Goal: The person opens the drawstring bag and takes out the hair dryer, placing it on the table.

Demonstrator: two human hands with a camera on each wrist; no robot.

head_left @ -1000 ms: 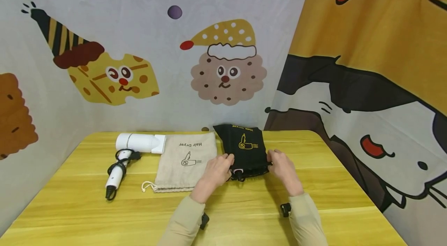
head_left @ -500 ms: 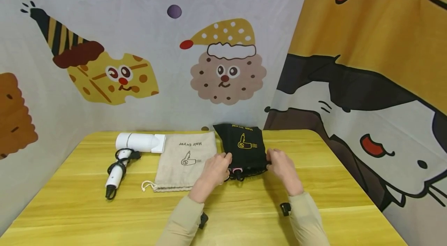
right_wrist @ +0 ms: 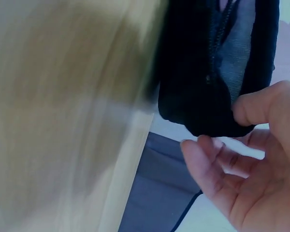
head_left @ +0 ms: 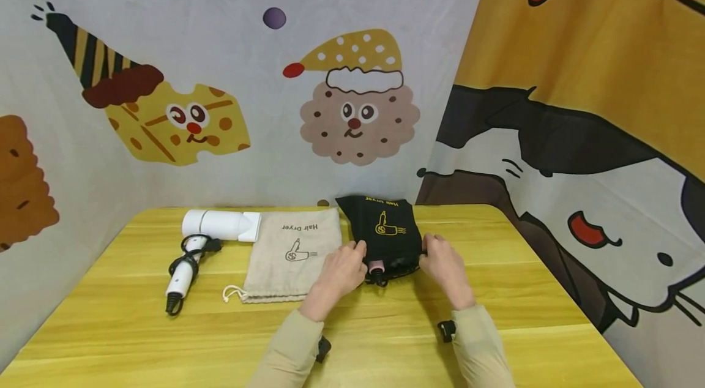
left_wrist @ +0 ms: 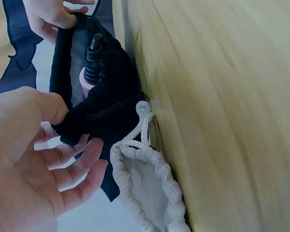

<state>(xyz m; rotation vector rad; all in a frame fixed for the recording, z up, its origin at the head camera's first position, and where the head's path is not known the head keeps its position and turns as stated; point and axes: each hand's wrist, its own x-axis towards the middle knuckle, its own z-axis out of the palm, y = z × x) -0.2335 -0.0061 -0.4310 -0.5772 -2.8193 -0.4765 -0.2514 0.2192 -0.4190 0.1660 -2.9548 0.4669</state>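
A black cloth drawstring bag (head_left: 388, 241) with a yellow hair dryer print lies toward the back of the table, its mouth toward me. My left hand (head_left: 343, 268) pinches the left corner of that mouth between thumb and fingers. At the opposite corner, my right hand (head_left: 445, 262) pinches the hem, with the thumb (right_wrist: 253, 108) on the inner side of the cloth. A pink handle end (left_wrist: 86, 83) with a ribbed black cord sleeve (left_wrist: 94, 65) shows in the opening; the bag hides whatever else is inside.
Left of the black bag lies a flat beige drawstring bag (head_left: 297, 278) with a white cord (head_left: 234, 294). Farther left is a white hair dryer (head_left: 220, 226), its black cord wound around the handle. A printed curtain (head_left: 352, 186) stands behind the wooden table (head_left: 182, 351).
The right hand has shifted slightly left and toward me along the bag's mouth. The pink handle end shows a little more at the opening. Both hands keep their hold.
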